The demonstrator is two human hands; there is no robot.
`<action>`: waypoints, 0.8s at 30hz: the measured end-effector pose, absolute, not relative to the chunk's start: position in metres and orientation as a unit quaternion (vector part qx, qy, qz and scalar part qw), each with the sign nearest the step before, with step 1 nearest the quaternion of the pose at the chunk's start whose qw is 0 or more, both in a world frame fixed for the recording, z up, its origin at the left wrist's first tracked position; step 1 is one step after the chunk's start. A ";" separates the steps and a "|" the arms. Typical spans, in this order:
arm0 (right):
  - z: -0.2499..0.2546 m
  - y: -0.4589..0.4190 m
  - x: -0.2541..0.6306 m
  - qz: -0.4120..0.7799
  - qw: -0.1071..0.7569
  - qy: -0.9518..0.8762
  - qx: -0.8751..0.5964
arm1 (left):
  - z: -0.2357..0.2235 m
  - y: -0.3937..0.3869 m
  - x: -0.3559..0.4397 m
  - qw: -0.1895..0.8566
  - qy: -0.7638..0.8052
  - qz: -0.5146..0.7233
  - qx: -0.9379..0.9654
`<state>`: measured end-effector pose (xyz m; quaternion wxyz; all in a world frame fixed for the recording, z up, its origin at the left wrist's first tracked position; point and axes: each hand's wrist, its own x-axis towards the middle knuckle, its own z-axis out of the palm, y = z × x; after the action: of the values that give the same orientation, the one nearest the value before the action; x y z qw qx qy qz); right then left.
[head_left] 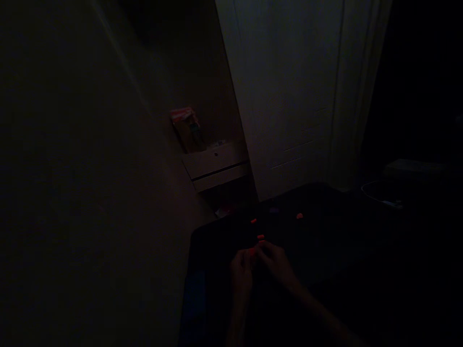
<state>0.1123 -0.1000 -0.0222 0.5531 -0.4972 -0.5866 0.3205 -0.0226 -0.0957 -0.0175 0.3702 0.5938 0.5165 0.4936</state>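
Note:
The scene is very dark. My left hand [241, 270] and my right hand [274, 260] meet low in the middle of the view, fingers closed. Between the fingertips shows a small bright red piece [252, 251], its kind too dim to tell; both hands seem to grip it. Just beyond the fingers is another small red-orange piece [260, 236]. Farther off on the dark surface [224, 241] lie a small orange piece [253, 220] and a rounded orange piece [299, 216]. A faint purple piece [274, 210] rests near the far edge.
A dark blue flat thing [194, 294] lies at the left edge of the surface. A white cable [376, 196] is at the right. Behind stand a pale door-like panel [289, 86] and a drawer unit [217, 166] with a red-topped packet [185, 123]. A wall [90, 193] fills the left.

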 end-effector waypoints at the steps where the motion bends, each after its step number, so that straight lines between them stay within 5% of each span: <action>1: -0.022 -0.100 0.113 0.307 0.553 -0.595 -0.496 | -0.017 -0.096 -0.023 0.379 0.513 0.499 0.587; 12: -0.032 -0.097 0.108 0.186 0.507 -0.671 -0.508 | -0.023 -0.091 -0.027 0.422 0.480 0.500 0.584; 24: -0.059 -0.081 0.092 0.050 0.353 -0.707 -0.611 | -0.025 -0.083 -0.025 0.420 0.468 0.501 0.595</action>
<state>0.0924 -0.0810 -0.0593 0.3529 -0.6112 -0.7067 0.0496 -0.0254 -0.0825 -0.0252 0.4204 0.5950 0.4676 0.5006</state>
